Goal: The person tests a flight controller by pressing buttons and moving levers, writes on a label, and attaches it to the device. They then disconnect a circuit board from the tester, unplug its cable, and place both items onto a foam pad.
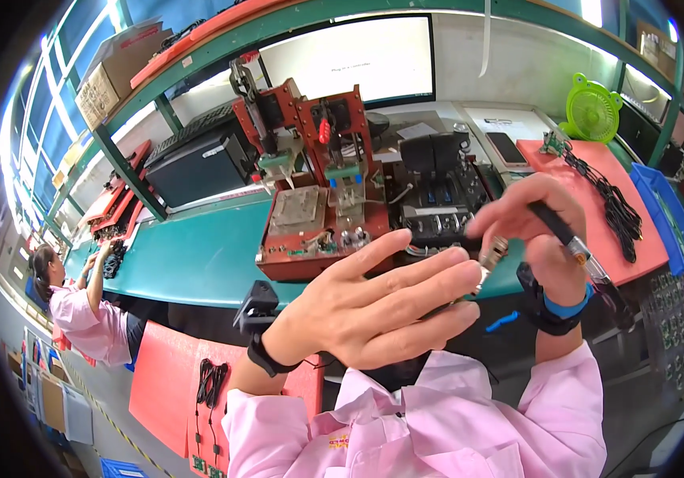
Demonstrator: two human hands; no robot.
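Observation:
My left hand [382, 307] reaches across the middle, back upward, its fingers stretched and slightly spread. Its thumb is hidden underneath. A small metal-ended part [493, 253] sticks out at those fingertips, with a bit of green showing beside them; it looks pinched from below. My right hand [537, 219] curls close to the same part, fingers bent and slightly blurred. Across its palm lies a black-and-silver pen-shaped tool [591, 267], slanting toward the lower right. Whether the right fingertips touch the small part, I cannot tell.
Behind my hands stands a red test fixture [302, 259] with levers, beside a black fixture [438, 191]. A monitor [350, 60], green fan [591, 110], phone [506, 148] and black cable bundle [617, 199] lie farther back. A blue bin [665, 215] sits right; a co-worker [91, 319] works left.

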